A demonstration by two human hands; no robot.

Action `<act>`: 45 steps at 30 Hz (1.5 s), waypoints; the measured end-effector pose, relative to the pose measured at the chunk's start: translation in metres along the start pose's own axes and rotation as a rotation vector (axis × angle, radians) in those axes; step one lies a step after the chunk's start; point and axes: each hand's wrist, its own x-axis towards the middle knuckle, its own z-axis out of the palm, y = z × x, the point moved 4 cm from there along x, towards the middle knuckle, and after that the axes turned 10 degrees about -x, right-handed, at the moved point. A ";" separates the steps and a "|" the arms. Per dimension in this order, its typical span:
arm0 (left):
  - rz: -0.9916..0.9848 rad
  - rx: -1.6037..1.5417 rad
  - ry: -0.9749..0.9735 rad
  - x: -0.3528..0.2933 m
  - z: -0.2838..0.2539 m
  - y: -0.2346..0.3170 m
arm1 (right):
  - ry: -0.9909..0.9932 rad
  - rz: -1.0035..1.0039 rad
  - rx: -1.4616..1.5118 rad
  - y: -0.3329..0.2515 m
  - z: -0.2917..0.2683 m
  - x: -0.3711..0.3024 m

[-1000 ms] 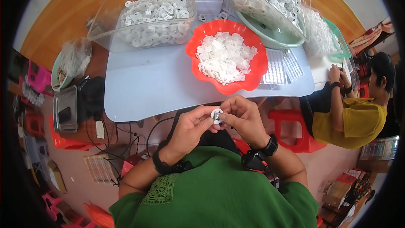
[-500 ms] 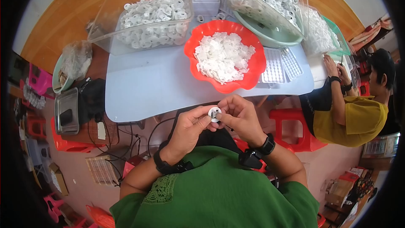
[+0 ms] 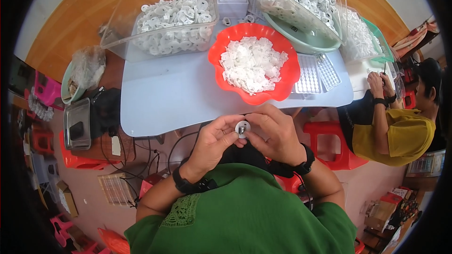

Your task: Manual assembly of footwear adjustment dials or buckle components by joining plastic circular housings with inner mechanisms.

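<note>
Just in front of the table's near edge, I hold a small round white plastic part [image 3: 242, 128] with a dark and silvery piece at its middle. My left hand [image 3: 215, 137] pinches the disc from its left side, thumb below and fingers behind. My right hand [image 3: 274, 134] closes on its right side, fingertips at the rim. Beyond the hands, a red scalloped bowl [image 3: 288, 82] holds a heap of small clear-white plastic pieces [image 3: 254, 63].
A clear bin [image 3: 117, 40] of similar round white parts stands at the far left of the blue-grey table [image 3: 160, 99]. Another tilted bin [image 3: 306, 11] rests over a green basin [image 3: 301, 42]. White trays [image 3: 308, 75] lie right of the bowl. A co-worker [image 3: 400, 131] sits at the right.
My right hand has turned and shifted slightly, its wrist rolling over. The disc stays between both hands, its middle piece looking darker now. The whole view has shifted a little.
</note>
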 end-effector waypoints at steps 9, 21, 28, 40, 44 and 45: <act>0.035 0.081 -0.058 0.000 0.004 0.000 | 0.010 -0.159 -0.125 -0.012 0.002 -0.006; 0.078 0.297 -0.019 -0.003 0.003 0.003 | 0.006 -0.054 -0.045 -0.011 0.016 -0.016; 0.009 0.313 0.023 -0.006 0.003 0.001 | -0.113 -0.002 0.035 -0.006 0.012 -0.016; -0.032 -0.004 0.068 0.010 -0.026 0.002 | -0.275 0.221 0.023 0.052 -0.009 0.038; -0.069 -0.113 0.096 0.014 -0.029 0.007 | -0.351 0.097 -0.254 0.116 0.003 0.054; -0.065 -0.141 0.111 0.015 -0.029 0.009 | -0.474 0.061 -0.316 0.121 0.010 0.054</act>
